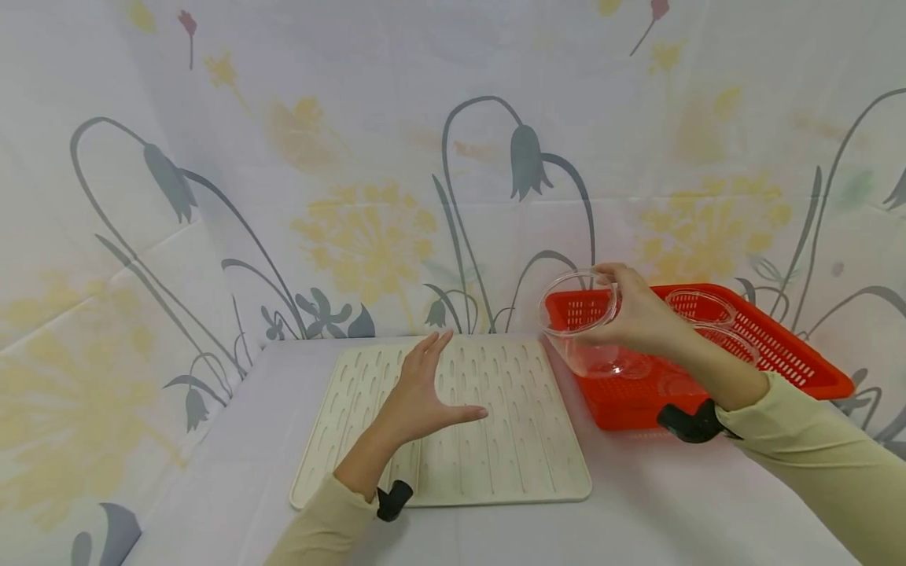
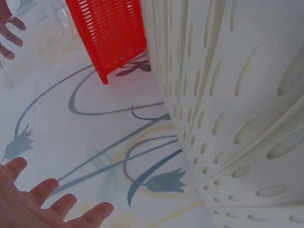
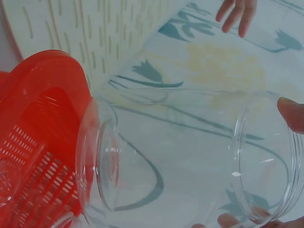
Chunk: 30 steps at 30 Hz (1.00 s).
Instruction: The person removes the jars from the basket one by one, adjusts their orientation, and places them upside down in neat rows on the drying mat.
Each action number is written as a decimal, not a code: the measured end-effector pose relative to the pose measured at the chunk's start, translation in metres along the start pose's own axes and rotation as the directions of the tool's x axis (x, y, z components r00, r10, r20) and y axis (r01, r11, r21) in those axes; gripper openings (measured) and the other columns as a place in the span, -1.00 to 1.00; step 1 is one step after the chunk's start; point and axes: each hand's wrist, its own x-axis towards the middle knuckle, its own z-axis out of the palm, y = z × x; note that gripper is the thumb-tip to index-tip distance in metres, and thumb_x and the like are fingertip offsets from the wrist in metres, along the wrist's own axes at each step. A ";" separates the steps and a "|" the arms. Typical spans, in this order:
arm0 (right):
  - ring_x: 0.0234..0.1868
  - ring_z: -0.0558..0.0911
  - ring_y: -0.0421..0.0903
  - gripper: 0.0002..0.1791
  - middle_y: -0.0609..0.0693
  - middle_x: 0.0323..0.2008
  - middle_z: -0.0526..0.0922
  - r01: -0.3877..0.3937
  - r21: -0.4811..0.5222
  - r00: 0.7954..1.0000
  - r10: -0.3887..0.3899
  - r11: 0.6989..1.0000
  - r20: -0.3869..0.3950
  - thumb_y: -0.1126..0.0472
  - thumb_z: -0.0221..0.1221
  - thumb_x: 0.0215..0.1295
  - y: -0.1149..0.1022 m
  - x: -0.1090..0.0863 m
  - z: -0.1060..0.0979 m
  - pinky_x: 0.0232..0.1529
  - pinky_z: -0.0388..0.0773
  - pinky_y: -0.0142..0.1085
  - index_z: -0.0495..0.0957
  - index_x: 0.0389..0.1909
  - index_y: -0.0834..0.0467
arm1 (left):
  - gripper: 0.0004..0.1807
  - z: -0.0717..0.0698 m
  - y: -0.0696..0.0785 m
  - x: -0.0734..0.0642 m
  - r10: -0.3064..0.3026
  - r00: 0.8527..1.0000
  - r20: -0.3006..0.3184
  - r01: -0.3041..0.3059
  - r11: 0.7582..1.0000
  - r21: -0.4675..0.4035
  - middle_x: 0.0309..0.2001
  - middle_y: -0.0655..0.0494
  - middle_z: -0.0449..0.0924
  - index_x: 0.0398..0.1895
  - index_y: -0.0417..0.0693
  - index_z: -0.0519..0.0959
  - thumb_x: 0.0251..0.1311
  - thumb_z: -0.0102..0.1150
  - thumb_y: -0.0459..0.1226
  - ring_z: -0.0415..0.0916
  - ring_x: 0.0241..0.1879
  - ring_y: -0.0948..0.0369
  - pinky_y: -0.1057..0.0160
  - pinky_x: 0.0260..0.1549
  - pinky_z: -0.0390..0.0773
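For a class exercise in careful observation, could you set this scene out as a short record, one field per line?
Right hand: grips a clear jar near its rim
Left hand: over the mat, thumb and fingers spread, holding nothing
Mat: cream, grooved, lying flat
Basket: red, right of the mat, other clear containers inside
Backdrop: white, printed with flowers
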 end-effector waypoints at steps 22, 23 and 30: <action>0.12 0.30 0.23 0.01 0.27 0.20 0.21 0.103 -0.051 0.995 -0.103 0.993 0.018 0.16 0.46 -0.19 -0.018 0.002 0.027 0.05 0.33 0.19 0.10 0.28 0.27 | 0.20 0.004 0.017 0.010 0.051 0.999 0.000 -0.051 0.998 -0.031 0.42 0.09 -0.07 0.46 0.18 -0.04 -0.27 0.43 0.18 -0.15 0.38 0.09 -0.16 0.13 0.22; 0.13 0.29 0.23 0.01 0.27 0.21 0.20 0.110 -0.047 0.994 -0.109 0.993 0.022 0.17 0.46 -0.19 -0.019 0.002 0.028 0.05 0.32 0.20 0.10 0.28 0.27 | 0.19 0.004 0.018 0.011 0.056 0.998 -0.002 -0.056 0.998 -0.036 0.42 0.08 -0.06 0.46 0.17 -0.03 -0.26 0.43 0.17 -0.15 0.38 0.08 -0.16 0.13 0.22; 0.17 0.27 0.24 0.00 0.25 0.25 0.19 0.125 -0.036 0.991 -0.123 0.992 0.048 0.20 0.45 -0.20 -0.022 0.002 0.037 0.03 0.33 0.22 0.11 0.30 0.23 | 0.17 0.008 0.021 0.014 0.065 0.998 -0.004 -0.065 0.996 -0.054 0.41 0.14 -0.03 0.45 0.18 -0.02 -0.25 0.44 0.15 -0.12 0.37 0.11 -0.11 0.16 0.20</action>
